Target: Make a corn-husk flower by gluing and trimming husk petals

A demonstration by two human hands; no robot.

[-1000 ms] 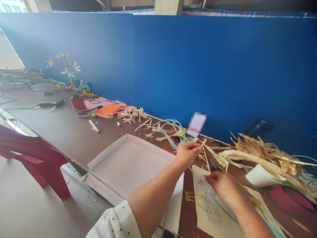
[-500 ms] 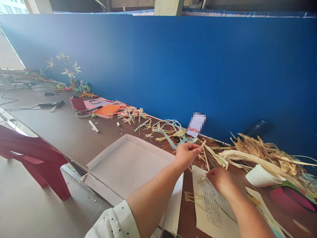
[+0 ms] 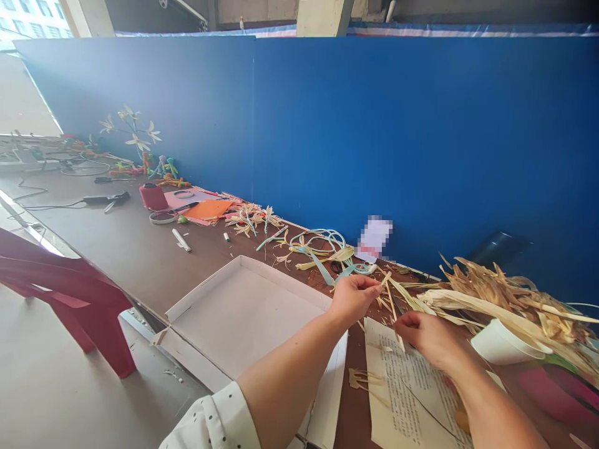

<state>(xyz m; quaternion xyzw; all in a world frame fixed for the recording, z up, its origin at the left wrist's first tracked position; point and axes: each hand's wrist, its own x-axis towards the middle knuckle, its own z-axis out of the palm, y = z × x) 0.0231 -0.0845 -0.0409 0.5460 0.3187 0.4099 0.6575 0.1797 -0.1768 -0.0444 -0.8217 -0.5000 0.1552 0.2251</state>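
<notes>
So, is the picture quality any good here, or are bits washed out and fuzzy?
In the head view, bright haze pales the left end of the blue panel; a pixelated patch covers much of the pale card; the pink object at lower right looks blurred; the left hand is fairly clear, but print on the paper is unreadable.
</notes>
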